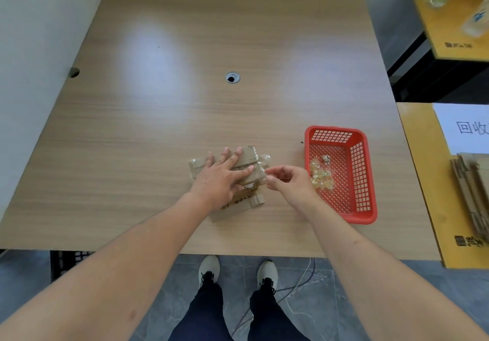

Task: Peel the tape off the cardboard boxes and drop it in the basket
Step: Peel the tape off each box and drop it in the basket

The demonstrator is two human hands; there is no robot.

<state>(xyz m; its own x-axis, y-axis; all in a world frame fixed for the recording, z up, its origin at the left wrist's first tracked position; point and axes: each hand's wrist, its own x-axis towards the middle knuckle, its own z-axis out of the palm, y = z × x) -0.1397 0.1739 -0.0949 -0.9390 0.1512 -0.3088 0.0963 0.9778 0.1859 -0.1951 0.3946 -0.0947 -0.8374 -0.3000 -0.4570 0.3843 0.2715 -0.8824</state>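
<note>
A flat cardboard box (246, 166) lies on the wooden table (164, 118), a little below the middle of the frame. The left hand (221, 178) rests flat on the box with its fingers straight and spread apart. The right hand (289, 182) is just right of the box, with its fingers curled and pinching a strip of clear tape (263, 164) at the box's right edge. The tape looks partly lifted, but it is hard to tell. A red basket (363, 182) sits at the right of the frame, close to the right hand. Inside it lie crumpled bits of tape (321, 175), piled near its left wall.
</note>
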